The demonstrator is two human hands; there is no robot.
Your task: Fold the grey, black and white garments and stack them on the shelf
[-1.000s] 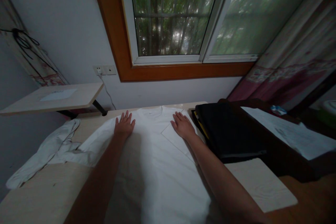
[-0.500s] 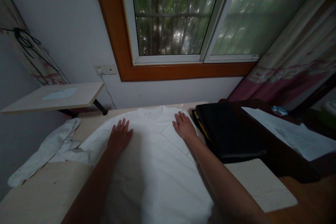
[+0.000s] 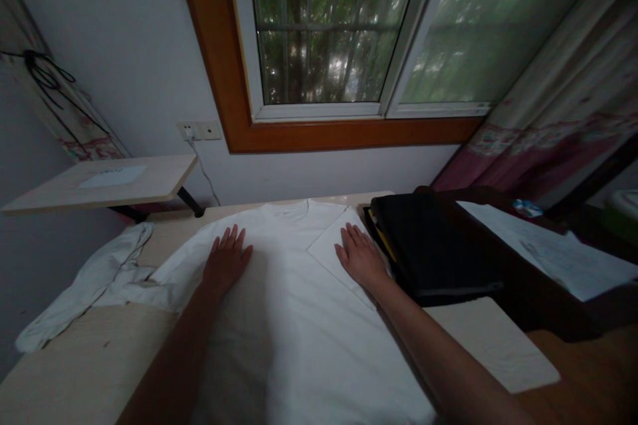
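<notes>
A white long-sleeved shirt (image 3: 299, 299) lies spread over the light wooden table, its collar toward the window. My left hand (image 3: 228, 259) rests flat near the shoulder on the left, fingers spread. On the right, my right hand (image 3: 363, 255) lies flat with fingers out, on a part of the shirt that is folded inward over the body. The left sleeve (image 3: 94, 289) stretches out crumpled across the table. Neither hand grips the cloth. The lower end of the shirt runs out of view at the bottom.
Close by on the right lies a black folder (image 3: 433, 246), with papers (image 3: 553, 249) beyond it on a dark surface. A small raised shelf (image 3: 164, 179) stands at the back left. Behind the table are a wall socket (image 3: 199, 131) and a window (image 3: 329, 33).
My right hand has slid a little to the right and toward me over the folded part of the shirt. My left hand stays where it was.
</notes>
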